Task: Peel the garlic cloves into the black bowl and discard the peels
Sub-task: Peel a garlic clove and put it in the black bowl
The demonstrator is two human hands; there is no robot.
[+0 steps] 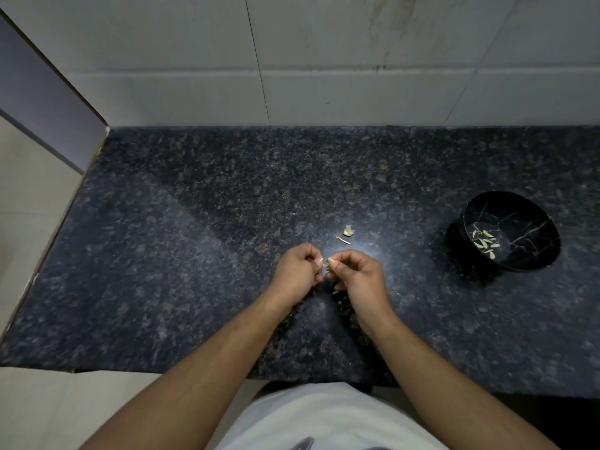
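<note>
1. The dark speckled granite counter [194, 254] runs from a bare left end, which meets a white tiled wall [324, 76] behind.
2. The left hand [297, 271] sits at the middle of the counter, fingers curled inward, its fingertips pinching one side of a small pale garlic clove [325, 267].
3. The clove is held between the two hands just above the stone. It is too small and too covered to tell its long axis or how much skin is left on it.
4. The right hand [357, 274] meets the left thumb to thumb, fingers also curled tight, pinching the clove from the other side.
5. Just beyond the hands lie two scraps of peel [348, 231], loose on the counter and still to be discarded.
6. The black bowl [511, 235] stands well apart to the right, tilted toward the camera, with several pale peeled cloves [485, 243] lying in its bottom.
7. The bowl lies to the right of the grip, so the right hand is the nearer one. By my judgement, it should carry the clove across once bare, while the left keeps the skin.
</note>
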